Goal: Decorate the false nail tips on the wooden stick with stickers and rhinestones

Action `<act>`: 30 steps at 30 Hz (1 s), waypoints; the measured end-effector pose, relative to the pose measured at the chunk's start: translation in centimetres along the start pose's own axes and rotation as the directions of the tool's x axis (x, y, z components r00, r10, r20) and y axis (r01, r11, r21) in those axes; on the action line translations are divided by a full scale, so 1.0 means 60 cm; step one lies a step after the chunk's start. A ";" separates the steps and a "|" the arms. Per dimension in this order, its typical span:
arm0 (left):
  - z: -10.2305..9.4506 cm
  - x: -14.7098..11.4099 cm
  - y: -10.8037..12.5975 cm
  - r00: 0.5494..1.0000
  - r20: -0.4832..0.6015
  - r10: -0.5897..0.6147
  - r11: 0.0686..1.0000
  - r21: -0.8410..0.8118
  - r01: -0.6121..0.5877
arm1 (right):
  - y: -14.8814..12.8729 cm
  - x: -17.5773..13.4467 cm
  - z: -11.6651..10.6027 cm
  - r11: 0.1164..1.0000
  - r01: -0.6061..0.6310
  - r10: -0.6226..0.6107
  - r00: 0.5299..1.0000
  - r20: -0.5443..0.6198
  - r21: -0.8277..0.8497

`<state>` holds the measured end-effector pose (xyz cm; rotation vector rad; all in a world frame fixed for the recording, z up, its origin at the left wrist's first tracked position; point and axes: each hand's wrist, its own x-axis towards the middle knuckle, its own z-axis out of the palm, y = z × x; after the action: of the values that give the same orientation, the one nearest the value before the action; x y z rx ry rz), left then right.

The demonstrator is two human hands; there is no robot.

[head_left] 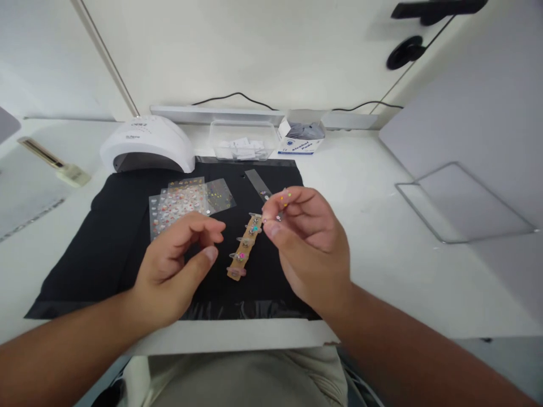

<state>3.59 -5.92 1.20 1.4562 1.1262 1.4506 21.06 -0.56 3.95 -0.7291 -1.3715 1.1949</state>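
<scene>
My right hand [311, 243] is raised over the right side of a black mat, thumb and forefinger pinched on a see-through sticker piece [285, 198] with tiny yellow and white marks. Its outline is hard to make out. My left hand [176, 263] hovers over the mat with thumb and curled fingers apart, holding nothing. Between the hands lies a tan strip [240, 254] bearing several small clear nail tips with pink, teal and silver decorations. Behind my left hand, overlapping clear sticker sheets [182, 198] are partly covered by it. A clear narrow strip [257, 182] lies beyond my right hand.
A white nail lamp [146, 144] stands at the back left of the black mat [106, 237]. Behind the mat are a clear tray [218, 135] with white packets and an alcohol pads box [302, 146]. A cream-handled tool [70, 172] lies far left; a wire frame [453, 240] is right.
</scene>
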 end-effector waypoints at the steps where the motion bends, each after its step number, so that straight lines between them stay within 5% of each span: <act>1: -0.003 0.004 -0.003 1.000 0.010 0.005 0.999 0.033 -0.005 | -0.004 0.004 -0.003 1.000 -0.003 0.003 1.000 0.000 -0.004; 12: -0.004 0.020 -0.006 0.967 0.256 0.017 0.921 0.372 -0.114 | 0.007 -0.007 -0.056 0.968 -0.051 0.112 0.965 0.238 -0.246; 30: 0.009 0.034 -0.011 0.939 0.344 -0.022 0.894 0.428 -0.135 | 0.054 -0.005 -0.071 0.910 -0.001 0.147 0.936 0.321 -0.414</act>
<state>3.97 -3.74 1.18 1.9859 1.2488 0.9493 24.54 1.18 0.23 -0.8982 -1.9425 1.1426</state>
